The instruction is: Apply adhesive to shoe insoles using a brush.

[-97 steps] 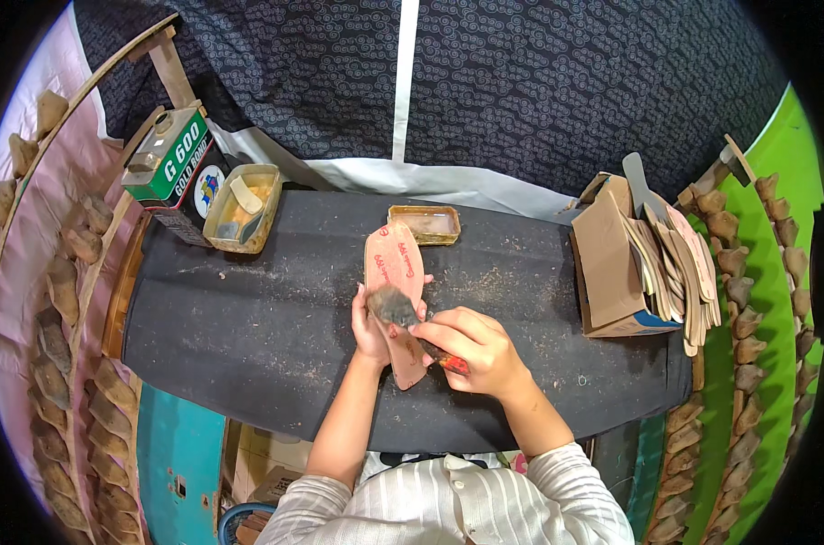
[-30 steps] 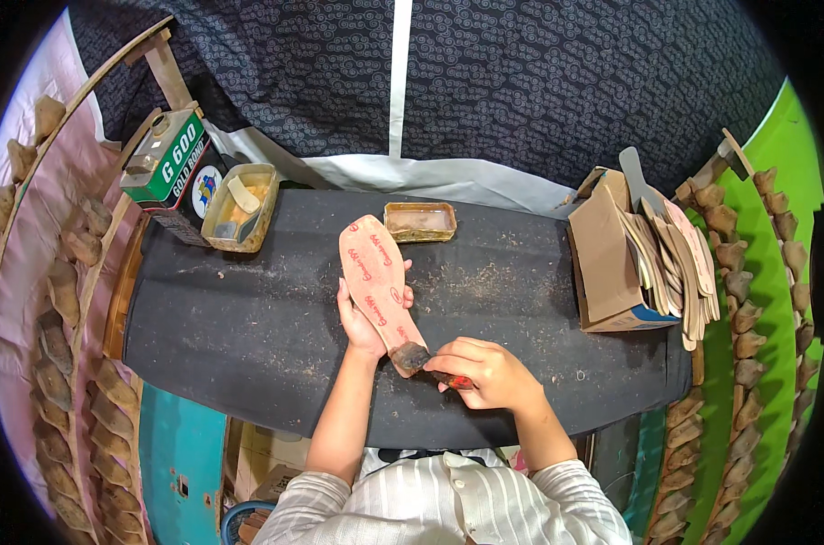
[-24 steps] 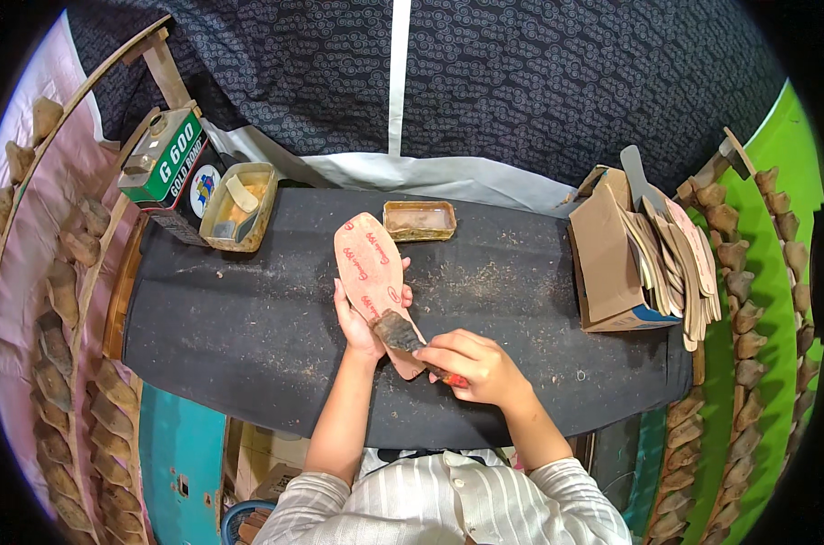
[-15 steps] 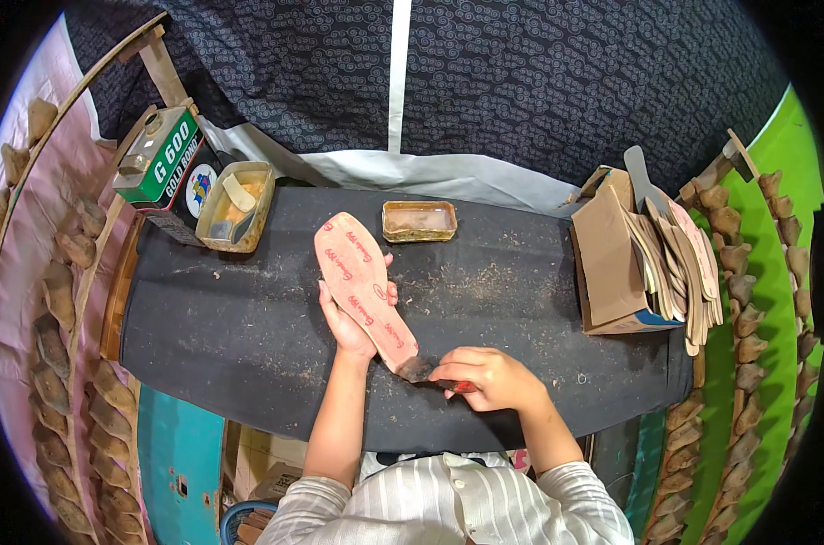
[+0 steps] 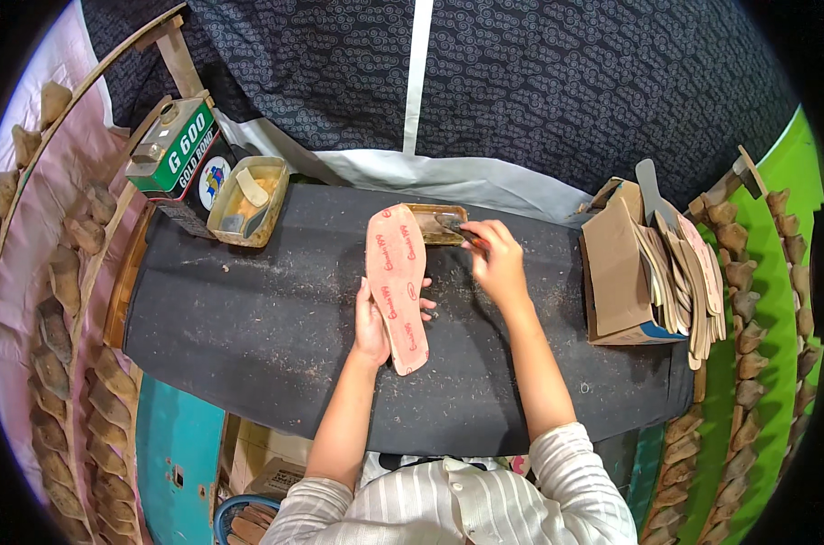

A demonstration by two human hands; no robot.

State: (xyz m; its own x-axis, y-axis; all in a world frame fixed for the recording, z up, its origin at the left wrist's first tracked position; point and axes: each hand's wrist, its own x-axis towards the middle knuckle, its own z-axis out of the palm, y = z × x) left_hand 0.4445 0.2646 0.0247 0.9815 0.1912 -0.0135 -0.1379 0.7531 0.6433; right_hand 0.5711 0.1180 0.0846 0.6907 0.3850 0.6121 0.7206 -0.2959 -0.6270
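Observation:
My left hand [image 5: 375,320] holds a pink shoe insole [image 5: 399,282] flat above the dark worktable [image 5: 248,336], fingers under it. My right hand [image 5: 498,261] grips a small brush [image 5: 455,227] whose tip sits in a shallow rectangular tin of glue [image 5: 434,223] at the far edge of the table, just right of the insole's toe end.
A green glue can [image 5: 171,150] and a yellowish tub [image 5: 246,202] stand at the back left. An open cardboard box [image 5: 622,272] with several insoles [image 5: 689,272] sits at the right. Racks of shoe lasts [image 5: 67,300] line both sides.
My right hand has lifted the brush from the insole's heel near the table's front and reached back to the tin. The insole has swung straighter and shifted slightly right.

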